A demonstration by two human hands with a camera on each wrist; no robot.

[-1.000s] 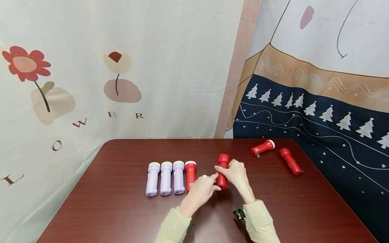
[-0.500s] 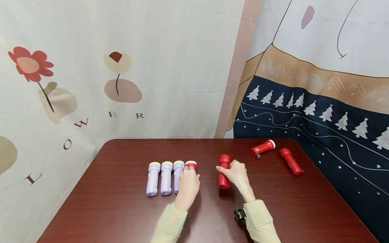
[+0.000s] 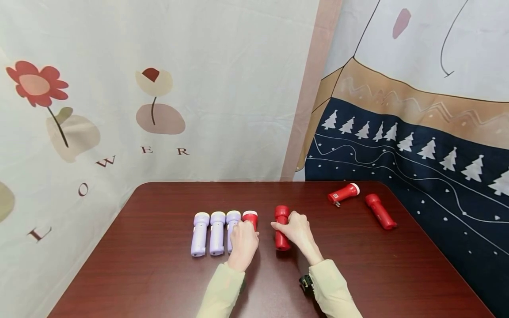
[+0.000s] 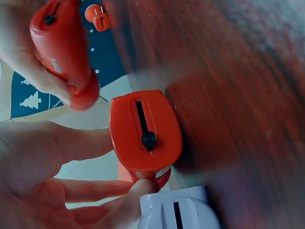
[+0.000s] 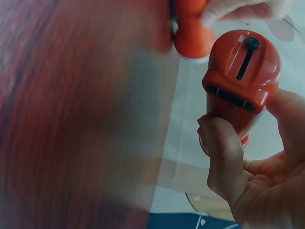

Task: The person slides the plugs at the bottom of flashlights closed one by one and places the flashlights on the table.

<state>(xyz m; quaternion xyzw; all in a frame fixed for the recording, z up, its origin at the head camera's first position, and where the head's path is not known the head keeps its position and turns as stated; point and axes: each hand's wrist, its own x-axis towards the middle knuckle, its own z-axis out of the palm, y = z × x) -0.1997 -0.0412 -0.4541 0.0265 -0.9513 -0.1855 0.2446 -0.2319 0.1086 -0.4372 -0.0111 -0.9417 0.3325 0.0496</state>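
Note:
My left hand (image 3: 244, 245) grips a red flashlight with a white rim (image 3: 250, 216), at the right end of a row. Thumb and fingers lie on either side of its red body (image 4: 145, 126) in the left wrist view. My right hand (image 3: 297, 232) holds another red flashlight (image 3: 282, 213) a little to the right, its head pointing away from me. In the right wrist view the thumb and fingers close round that flashlight's body (image 5: 243, 71). Beside my left hand lies a lavender flashlight (image 3: 233, 216), partly hidden by it.
Two more lavender flashlights, one at the row's left end (image 3: 199, 236) and one in between (image 3: 217, 236), lie parallel. At the back right are a red flashlight with a white rim (image 3: 343, 193) and an all-red one (image 3: 381, 212). Everything lies on a brown table (image 3: 151, 274), with printed curtains behind.
My left hand has left the right-hand flashlight, moved left and taken hold of the white-rimmed red one. My right hand has just shifted left with its flashlight, narrowing the gap to the row.

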